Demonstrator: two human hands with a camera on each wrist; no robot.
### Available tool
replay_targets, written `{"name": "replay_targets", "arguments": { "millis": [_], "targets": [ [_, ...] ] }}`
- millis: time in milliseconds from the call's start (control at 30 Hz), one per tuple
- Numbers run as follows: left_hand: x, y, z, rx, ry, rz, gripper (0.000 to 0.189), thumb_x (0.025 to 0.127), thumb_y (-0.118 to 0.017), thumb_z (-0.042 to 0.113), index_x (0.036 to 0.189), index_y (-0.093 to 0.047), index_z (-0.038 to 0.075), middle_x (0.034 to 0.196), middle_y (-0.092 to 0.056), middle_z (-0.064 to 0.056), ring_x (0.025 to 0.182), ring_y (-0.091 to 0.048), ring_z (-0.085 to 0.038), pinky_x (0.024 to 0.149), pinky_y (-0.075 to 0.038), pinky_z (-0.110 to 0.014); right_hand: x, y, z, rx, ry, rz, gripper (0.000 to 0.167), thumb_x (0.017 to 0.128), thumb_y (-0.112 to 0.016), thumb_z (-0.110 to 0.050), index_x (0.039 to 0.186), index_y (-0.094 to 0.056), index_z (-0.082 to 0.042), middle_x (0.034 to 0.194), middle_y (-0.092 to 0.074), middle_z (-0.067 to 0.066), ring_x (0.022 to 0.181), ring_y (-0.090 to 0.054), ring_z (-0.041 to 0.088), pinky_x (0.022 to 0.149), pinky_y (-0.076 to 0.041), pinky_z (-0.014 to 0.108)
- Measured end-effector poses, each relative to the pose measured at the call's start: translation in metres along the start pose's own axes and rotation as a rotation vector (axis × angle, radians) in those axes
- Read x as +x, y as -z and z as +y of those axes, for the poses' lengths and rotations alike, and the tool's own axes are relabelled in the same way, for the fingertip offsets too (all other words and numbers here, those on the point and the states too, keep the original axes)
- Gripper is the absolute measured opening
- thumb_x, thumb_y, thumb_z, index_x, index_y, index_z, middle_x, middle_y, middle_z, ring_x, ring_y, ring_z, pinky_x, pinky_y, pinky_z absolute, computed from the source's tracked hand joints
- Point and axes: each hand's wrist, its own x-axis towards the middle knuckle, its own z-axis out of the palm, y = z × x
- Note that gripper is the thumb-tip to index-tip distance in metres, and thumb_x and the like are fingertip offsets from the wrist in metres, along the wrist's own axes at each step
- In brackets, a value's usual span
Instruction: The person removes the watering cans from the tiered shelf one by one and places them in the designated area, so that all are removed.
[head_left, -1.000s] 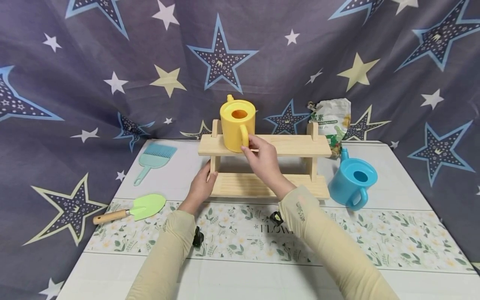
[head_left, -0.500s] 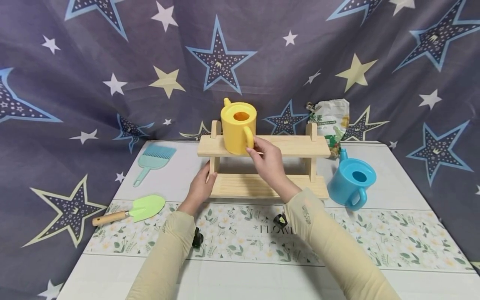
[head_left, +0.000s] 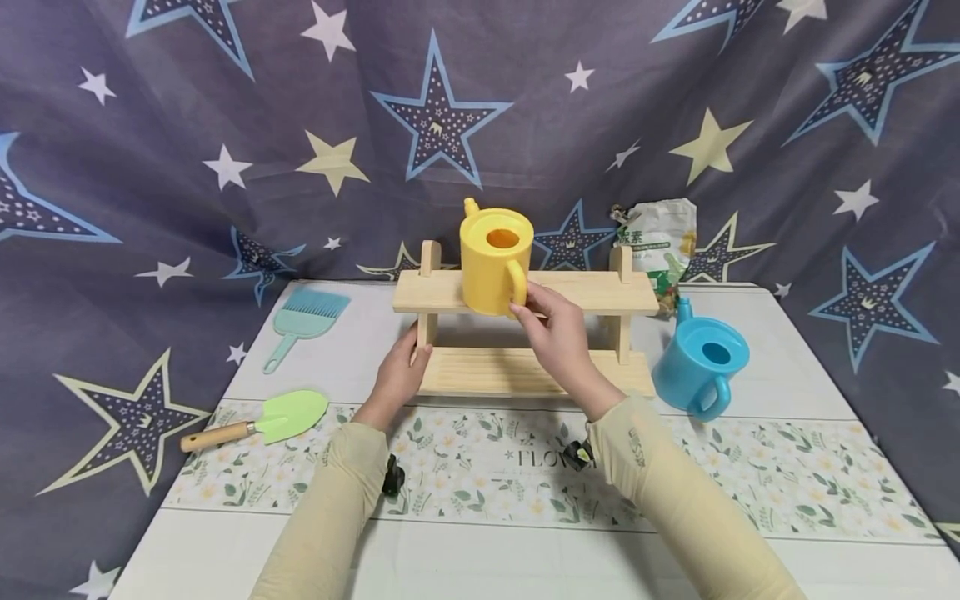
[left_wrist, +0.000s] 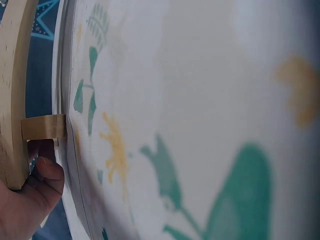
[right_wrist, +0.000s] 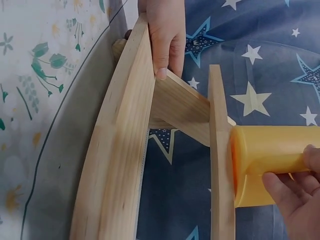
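A yellow watering can (head_left: 486, 271) is at the upper board of a two-tier wooden shelf (head_left: 588, 290), left of its middle. My right hand (head_left: 558, 333) pinches the can's handle (head_left: 517, 282) low down. In the right wrist view, the can's base (right_wrist: 239, 165) lies against or very close to the upper board (right_wrist: 221, 150); contact is hard to tell. My left hand (head_left: 400, 372) grips the shelf's left side panel (head_left: 426, 329), thumb in front, with the other fingers partly hidden behind the panel. The left wrist view shows those curled fingers (left_wrist: 47, 182) beside the wood.
A blue watering can (head_left: 693, 362) stands right of the shelf, and a white-green printed bag (head_left: 660, 242) stands behind it. On the left lie a teal dustpan and brush (head_left: 306, 317) and a green trowel (head_left: 288, 417) with a wooden handle. A star-patterned cloth (head_left: 525, 100) hangs behind.
My right hand has shifted the yellow watering can rightward along the upper board and slightly toward me. My left hand has stayed on the side panel, and the shelf has kept its place.
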Motion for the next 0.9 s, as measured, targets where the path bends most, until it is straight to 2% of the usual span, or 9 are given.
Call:
{"name": "replay_targets", "arguments": {
  "millis": [400, 700, 900],
  "targets": [
    [0.002, -0.002, -0.001, -0.004, 0.021, 0.0, 0.057, 0.105, -0.044, 0.029, 0.157, -0.021, 0.021, 0.154, -0.035, -0.013, 0.14, -0.034, -0.033, 0.114, -0.027, -0.051, -0.017, 0.021, -0.002, -0.025, 0.033, 0.044, 0.031, 0.093, -0.068, -0.014, 0.123, -0.068, -0.005, 0.109, -0.071, 0.009, 0.095, -0.069, 0.02, 0.074, -0.059, 0.031],
    [0.003, 0.001, -0.001, 0.001, 0.023, -0.006, 0.057, 0.105, -0.043, 0.03, 0.157, -0.021, 0.022, 0.154, -0.035, -0.013, 0.14, -0.034, -0.033, 0.114, -0.027, -0.052, -0.026, 0.035, -0.003, -0.025, 0.024, 0.074, 0.032, 0.091, -0.069, -0.008, 0.122, -0.067, 0.0, 0.108, -0.071, 0.014, 0.093, -0.07, 0.024, 0.071, -0.055, 0.017],
    [0.004, 0.002, 0.0, -0.006, 0.024, -0.012, 0.058, 0.105, -0.044, 0.029, 0.157, -0.021, 0.021, 0.155, -0.034, -0.013, 0.14, -0.033, -0.033, 0.114, -0.027, -0.052, -0.031, 0.048, -0.003, -0.055, 0.031, 0.082, 0.031, 0.093, -0.068, -0.012, 0.123, -0.067, -0.004, 0.107, -0.071, 0.01, 0.09, -0.069, 0.019, 0.07, -0.055, 0.017]
  ]
}}
